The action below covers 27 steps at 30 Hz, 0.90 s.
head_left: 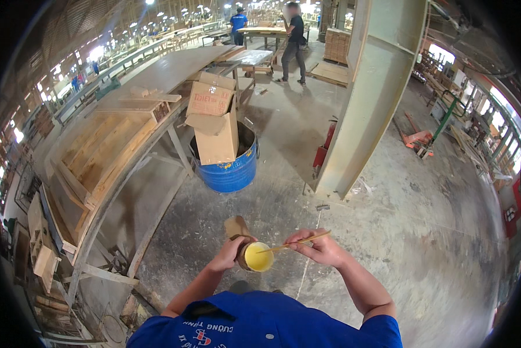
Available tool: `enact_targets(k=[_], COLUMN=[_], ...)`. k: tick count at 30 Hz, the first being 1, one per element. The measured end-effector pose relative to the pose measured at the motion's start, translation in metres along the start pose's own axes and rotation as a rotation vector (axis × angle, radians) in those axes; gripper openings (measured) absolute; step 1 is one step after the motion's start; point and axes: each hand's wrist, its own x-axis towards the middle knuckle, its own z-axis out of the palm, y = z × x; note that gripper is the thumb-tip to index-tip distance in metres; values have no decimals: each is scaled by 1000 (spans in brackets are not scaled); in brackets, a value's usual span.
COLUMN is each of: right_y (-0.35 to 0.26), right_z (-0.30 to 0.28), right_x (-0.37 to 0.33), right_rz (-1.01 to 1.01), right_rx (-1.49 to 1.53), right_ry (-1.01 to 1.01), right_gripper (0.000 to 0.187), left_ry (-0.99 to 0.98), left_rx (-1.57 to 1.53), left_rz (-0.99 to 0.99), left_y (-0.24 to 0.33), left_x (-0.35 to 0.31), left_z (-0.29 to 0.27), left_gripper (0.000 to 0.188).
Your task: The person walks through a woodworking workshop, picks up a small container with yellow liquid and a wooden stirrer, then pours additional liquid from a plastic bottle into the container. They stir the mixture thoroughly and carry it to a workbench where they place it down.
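My left hand [232,253] is closed around the side of a small round cup [246,264] in front of my body. Thick yellow liquid [259,257] shows inside it. In my right hand [318,248], a thin wooden stick [312,238] is pinched between fingers and thumb. Its lower end reaches over the rim to the yellow liquid. A brown strip [235,226], like cardboard or heavy paper, sticks out just beyond my left fingers; whether I hold it too, I cannot tell.
A blue drum [228,174] with cardboard boxes [217,133] stands ahead, beside a long table [173,66] bearing wooden frames [98,151]. Right of it rise a metal column [370,104] and a red fire extinguisher [325,145]. An orange pallet jack [418,139] and two people [295,40] are farther off.
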Motion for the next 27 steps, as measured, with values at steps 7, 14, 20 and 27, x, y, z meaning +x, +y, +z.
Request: enact_targets(k=[7, 14, 20, 27], right_y=[58, 116, 159, 222], right_z=[-50, -108, -166, -239], right_x=[110, 236, 325, 403], right_rz=[-126, -178, -206, -244], right_rx=[15, -34, -25, -11], right_ry=[-229, -269, -279, -280], right_gripper=[10, 11, 11, 10], left_ry=[112, 67, 26, 35], left_rx=[-508, -483, -417, -419], left_rz=[-441, -410, -462, -556], left_y=[-31, -34, -12, -8], left_x=[114, 252, 362, 472], left_z=[-32, -84, -119, -131], left_gripper=[28, 25, 23, 25])
